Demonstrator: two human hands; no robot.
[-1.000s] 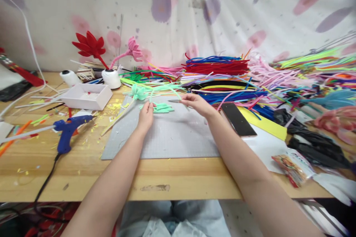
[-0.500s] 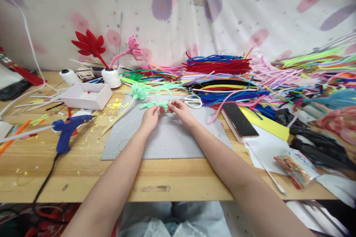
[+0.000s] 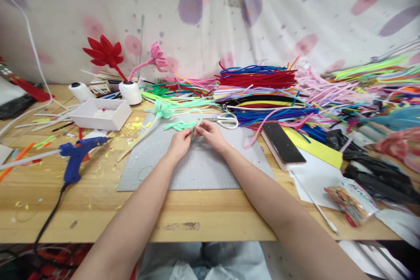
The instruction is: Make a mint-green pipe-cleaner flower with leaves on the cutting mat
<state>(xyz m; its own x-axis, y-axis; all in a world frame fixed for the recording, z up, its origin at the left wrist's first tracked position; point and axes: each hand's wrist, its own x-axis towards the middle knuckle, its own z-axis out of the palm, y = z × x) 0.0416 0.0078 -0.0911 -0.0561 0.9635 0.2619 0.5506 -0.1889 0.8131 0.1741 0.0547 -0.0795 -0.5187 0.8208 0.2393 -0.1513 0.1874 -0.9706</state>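
In the head view, open room on the grey mat (image 3: 203,170) lay between the forearms, nearer the body than the hands, and ended at a straight edge short of the wooden table's (image 3: 223,216) front. The left hand (image 3: 180,143) and right hand (image 3: 211,134) met, both nearly closed, pinching a fuzzy mint-green stem (image 3: 197,110) whose curved loop rose beyond them. Plush mint strips (image 3: 177,126) lay just past the left hand; smooth-handled scissors (image 3: 220,119) lay past the right.
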